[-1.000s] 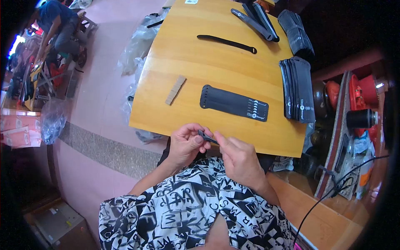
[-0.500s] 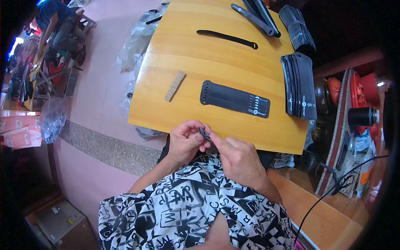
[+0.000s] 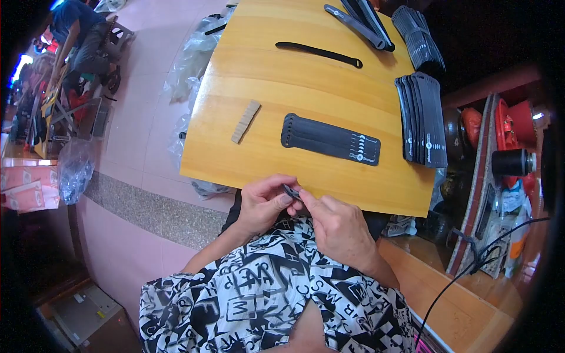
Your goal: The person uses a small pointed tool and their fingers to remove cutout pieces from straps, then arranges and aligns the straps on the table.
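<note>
My left hand (image 3: pixel 266 202) and my right hand (image 3: pixel 339 222) meet in front of the table's near edge. Between their fingertips they pinch a small dark strip (image 3: pixel 291 191), mostly covered by the fingers. Just beyond them on the table lies a fanned stack of black straps (image 3: pixel 329 139) with white print at the right end and holes at the left. To its left is a short tan ridged strip (image 3: pixel 245 122). A single black strap (image 3: pixel 319 54) with a slotted end lies farther back.
The yellow wooden table (image 3: pixel 235 76) carries stacked strap bundles (image 3: pixel 421 120) along its right side and loose straps (image 3: pixel 368 26) at the back. Clear plastic bags (image 3: pixel 191 70) lie on the floor to the left. A seated person (image 3: pixel 82 41) is at far left. Shelves hold a black cylinder (image 3: pixel 511 163).
The dark strip has turned and dipped slightly between my fingers. My left fingers have shifted a little to the right and down. The things on the table lie as before.
</note>
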Action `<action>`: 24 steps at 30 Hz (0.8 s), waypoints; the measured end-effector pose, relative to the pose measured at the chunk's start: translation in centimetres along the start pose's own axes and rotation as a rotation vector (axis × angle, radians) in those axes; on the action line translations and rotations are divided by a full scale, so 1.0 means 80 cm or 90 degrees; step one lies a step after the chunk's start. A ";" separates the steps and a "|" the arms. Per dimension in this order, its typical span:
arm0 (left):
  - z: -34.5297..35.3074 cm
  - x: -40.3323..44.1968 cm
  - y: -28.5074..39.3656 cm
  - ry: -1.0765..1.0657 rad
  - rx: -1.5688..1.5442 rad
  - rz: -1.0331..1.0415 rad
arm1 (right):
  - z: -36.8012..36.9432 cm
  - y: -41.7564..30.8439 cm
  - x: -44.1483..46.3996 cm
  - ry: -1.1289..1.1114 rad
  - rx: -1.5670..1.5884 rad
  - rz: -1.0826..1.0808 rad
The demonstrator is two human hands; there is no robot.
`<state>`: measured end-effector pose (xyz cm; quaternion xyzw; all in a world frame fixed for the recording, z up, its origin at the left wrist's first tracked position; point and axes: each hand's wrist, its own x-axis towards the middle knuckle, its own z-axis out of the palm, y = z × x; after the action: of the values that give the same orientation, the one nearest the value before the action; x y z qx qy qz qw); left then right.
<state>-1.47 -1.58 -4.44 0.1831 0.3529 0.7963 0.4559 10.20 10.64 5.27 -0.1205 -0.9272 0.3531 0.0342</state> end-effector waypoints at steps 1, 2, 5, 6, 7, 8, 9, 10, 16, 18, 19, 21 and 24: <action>-0.002 0.000 0.000 -0.016 0.035 0.002 | -0.001 0.000 -0.001 -0.015 -0.002 0.003; -0.001 0.000 0.001 -0.021 0.044 0.008 | -0.002 0.001 -0.003 -0.030 -0.004 0.005; 0.002 -0.002 0.001 -0.035 0.076 0.033 | -0.005 0.000 -0.007 -0.041 0.001 0.003; 0.003 -0.003 0.000 -0.039 0.088 0.044 | -0.007 0.000 -0.008 -0.040 0.004 0.001; 0.004 -0.004 0.000 -0.043 0.101 0.057 | -0.008 -0.001 -0.009 -0.053 -0.011 0.000; 0.005 -0.005 0.001 -0.045 0.142 0.065 | -0.010 -0.001 -0.010 -0.066 -0.026 -0.001; 0.008 -0.006 0.003 -0.048 0.182 0.073 | -0.012 -0.002 -0.012 -0.079 -0.041 -0.001; 0.010 -0.007 0.003 -0.051 0.221 0.080 | -0.014 -0.002 -0.014 -0.097 -0.057 0.007; 0.012 -0.006 0.001 -0.106 0.393 0.112 | -0.020 -0.005 -0.026 -0.145 -0.131 0.048; 0.022 -0.001 0.010 -0.133 0.528 0.172 | -0.017 -0.011 -0.029 -0.131 -0.172 0.081; 0.025 0.002 0.013 -0.146 0.597 0.203 | -0.015 -0.010 -0.028 -0.119 -0.180 0.083; 0.027 0.004 0.006 -0.183 0.609 0.272 | -0.010 -0.006 -0.027 -0.098 -0.192 0.086; 0.036 0.002 0.013 -0.165 0.526 0.183 | -0.025 0.008 -0.033 -0.055 -0.130 0.042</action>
<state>-0.39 -0.67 -1.67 0.4952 0.5520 0.6141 0.2700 13.15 11.73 6.40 -0.1382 -0.9544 0.2629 -0.0297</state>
